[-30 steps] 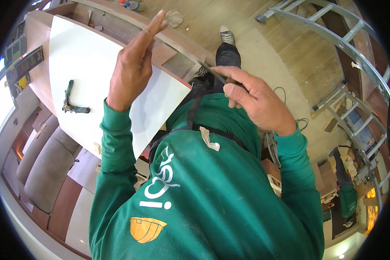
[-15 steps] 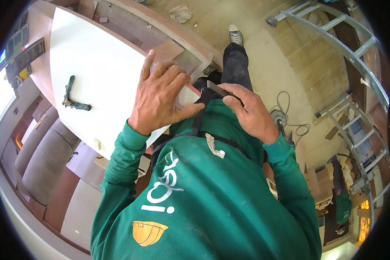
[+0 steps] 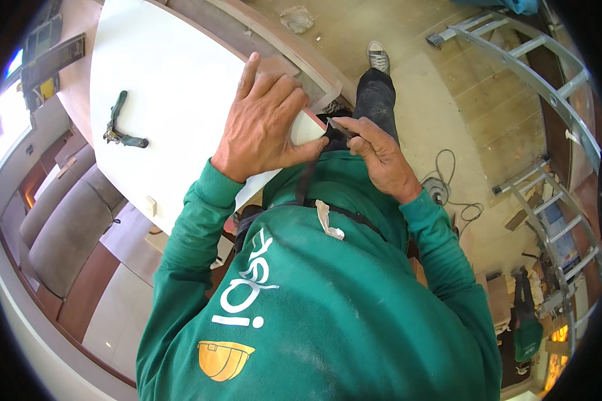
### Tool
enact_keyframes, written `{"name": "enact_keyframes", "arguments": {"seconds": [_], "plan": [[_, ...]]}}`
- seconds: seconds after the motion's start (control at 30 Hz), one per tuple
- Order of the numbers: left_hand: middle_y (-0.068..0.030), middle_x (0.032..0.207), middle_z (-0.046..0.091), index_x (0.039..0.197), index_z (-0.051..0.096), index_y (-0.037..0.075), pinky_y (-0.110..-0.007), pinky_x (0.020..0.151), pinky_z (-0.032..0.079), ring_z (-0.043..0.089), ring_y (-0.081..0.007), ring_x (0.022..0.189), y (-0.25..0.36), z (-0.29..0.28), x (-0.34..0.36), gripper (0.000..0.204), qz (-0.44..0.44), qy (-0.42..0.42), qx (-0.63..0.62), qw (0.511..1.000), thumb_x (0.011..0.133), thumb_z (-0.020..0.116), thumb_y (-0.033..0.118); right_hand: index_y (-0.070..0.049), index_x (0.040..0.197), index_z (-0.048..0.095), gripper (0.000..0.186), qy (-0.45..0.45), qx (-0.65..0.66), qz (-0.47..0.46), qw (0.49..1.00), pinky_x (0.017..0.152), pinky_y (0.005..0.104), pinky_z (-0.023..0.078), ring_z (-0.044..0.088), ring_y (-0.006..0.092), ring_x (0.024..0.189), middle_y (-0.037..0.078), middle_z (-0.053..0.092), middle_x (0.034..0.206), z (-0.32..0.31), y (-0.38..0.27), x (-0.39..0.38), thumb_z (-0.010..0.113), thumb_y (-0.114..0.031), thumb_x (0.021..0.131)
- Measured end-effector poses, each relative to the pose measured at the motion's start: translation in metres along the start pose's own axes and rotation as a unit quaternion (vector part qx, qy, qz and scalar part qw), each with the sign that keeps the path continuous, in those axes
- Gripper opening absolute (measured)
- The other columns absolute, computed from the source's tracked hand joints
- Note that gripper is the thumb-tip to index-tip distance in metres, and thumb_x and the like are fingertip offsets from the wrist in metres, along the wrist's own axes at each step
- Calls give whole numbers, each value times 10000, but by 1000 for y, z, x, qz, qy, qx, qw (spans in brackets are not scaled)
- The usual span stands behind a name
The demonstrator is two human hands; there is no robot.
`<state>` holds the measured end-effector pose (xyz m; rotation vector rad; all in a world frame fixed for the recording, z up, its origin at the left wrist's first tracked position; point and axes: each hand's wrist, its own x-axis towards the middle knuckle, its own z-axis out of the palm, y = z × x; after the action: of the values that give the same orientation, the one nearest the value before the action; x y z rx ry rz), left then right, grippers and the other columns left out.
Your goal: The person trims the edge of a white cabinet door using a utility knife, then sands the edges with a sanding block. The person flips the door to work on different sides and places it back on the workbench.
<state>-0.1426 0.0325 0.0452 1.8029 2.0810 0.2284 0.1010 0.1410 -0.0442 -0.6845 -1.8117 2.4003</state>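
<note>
My left hand (image 3: 266, 127) grips the white board (image 3: 147, 60) at its near corner, index finger raised and bent fingers and thumb round the edge, where a thin red strip (image 3: 311, 115) shows. My right hand (image 3: 374, 160) holds a flat, dark grey tool (image 3: 336, 128), like a file or blade, pinched between fingers and thumb at that corner. Whether its tip touches the edge I cannot tell. A green-handled hand tool (image 3: 119, 134) lies on the board to the left. A torn pale scrap (image 3: 326, 220) hangs at the waist of my green sweatshirt.
Two aluminium ladders (image 3: 528, 43) are at the right. A tool with a looped cord (image 3: 435, 188) lies on the floor beside my right arm. Grey cushions (image 3: 67, 234) are at lower left, a wooden frame (image 3: 294, 47) runs behind the board, and a green-clad figure (image 3: 528, 334) shows at lower right.
My left hand has come down from above the board onto its corner, fingers bent round it. My right hand has shifted with the flat tool to that corner, now held more tightly pinched.
</note>
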Motion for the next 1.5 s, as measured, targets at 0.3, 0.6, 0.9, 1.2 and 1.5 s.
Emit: {"name": "enact_keyframes", "arguments": {"seconds": [0.3, 0.6, 0.9, 1.2, 1.5], "plan": [[-149, 1220, 654, 1165, 651, 38, -714, 1314, 213, 593, -406, 1290, 4, 1, -4, 718, 35, 12, 61, 997, 831, 828, 648, -108, 1476, 688, 357, 48, -24, -129, 990, 979, 349, 530, 641, 258, 1063, 119, 682, 1178, 15, 31, 10, 613, -81, 1128], [-219, 1381, 587, 1217, 584, -9, -703, 1276, 222, 417, -509, 1484, 19, 14, -10, 1002, 15, 64, 92, 994, 719, 891, 804, -92, 1443, 722, 350, 87, 41, -199, 975, 958, 325, 570, 653, 203, 1069, 74, 704, 1161, 24, 51, 17, 617, -21, 1117], [-197, 1293, 617, 1118, 587, 5, -722, 1249, 206, 412, -491, 1501, 40, 38, -6, 860, -69, 138, 122, 980, 755, 937, 702, -78, 1416, 735, 328, 70, 50, -208, 974, 996, 337, 562, 664, 192, 1132, 66, 725, 1178, 21, 63, 23, 629, -27, 1110], [-180, 1225, 625, 1029, 631, 22, -681, 1247, 210, 448, -467, 1463, 44, 35, -2, 783, -90, 140, 101, 981, 738, 944, 678, -70, 1441, 725, 323, 36, 49, -161, 985, 1052, 313, 524, 662, 180, 1196, 53, 724, 1317, 10, 53, 18, 611, -152, 1151], [-200, 1198, 596, 987, 627, 33, -682, 1233, 209, 470, -447, 1416, 41, 36, -2, 709, -80, 142, 91, 982, 761, 917, 640, -88, 1410, 754, 308, 46, 8, -154, 987, 1029, 329, 533, 676, 213, 1155, 69, 759, 1274, 7, 39, 18, 648, -148, 1126]]}}
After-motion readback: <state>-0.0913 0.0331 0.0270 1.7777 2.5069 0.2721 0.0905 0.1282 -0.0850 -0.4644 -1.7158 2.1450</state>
